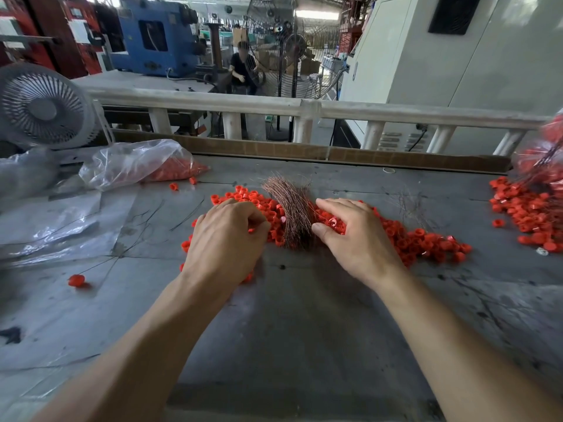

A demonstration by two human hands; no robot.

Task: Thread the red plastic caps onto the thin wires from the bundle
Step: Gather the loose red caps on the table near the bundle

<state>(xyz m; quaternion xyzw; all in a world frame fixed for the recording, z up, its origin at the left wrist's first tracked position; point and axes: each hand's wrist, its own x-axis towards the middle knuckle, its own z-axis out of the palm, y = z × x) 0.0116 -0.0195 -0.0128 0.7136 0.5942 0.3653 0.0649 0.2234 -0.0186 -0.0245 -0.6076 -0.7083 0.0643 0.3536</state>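
**Both hands down in the cap pile, wire bundle between them**

The bundle of thin copper-coloured wires [288, 213] lies across the middle of the loose red caps [420, 239] on the grey table [304, 315], fanned at its far end, tighter at the near end. Likely reason: caps within reach on either side, wires central — either hand can draw from both.

Left hand [227, 239] rests knuckles-up on the caps just left of the bundle, fingers curled under. Whether it pinches a cap or a wire I cannot tell; the fingertips are hidden beneath the hand.

Right hand [353, 236] lies on the caps just right of the bundle, fingers loosely extended and spread, thumb [320, 231] touching the bundle's near edge. It seems to be sorting or steadying, not gripping.

Judgement: this is the pick-up step — selecting 1 cap and 1 wire.

Around: a second heap of caps already strung on wires [530, 214] at far right, well apart; a clear plastic bag [134, 162] holding more caps at left; 1 stray cap [76, 280] near the left edge; a small fan [42, 106] behind the bag.
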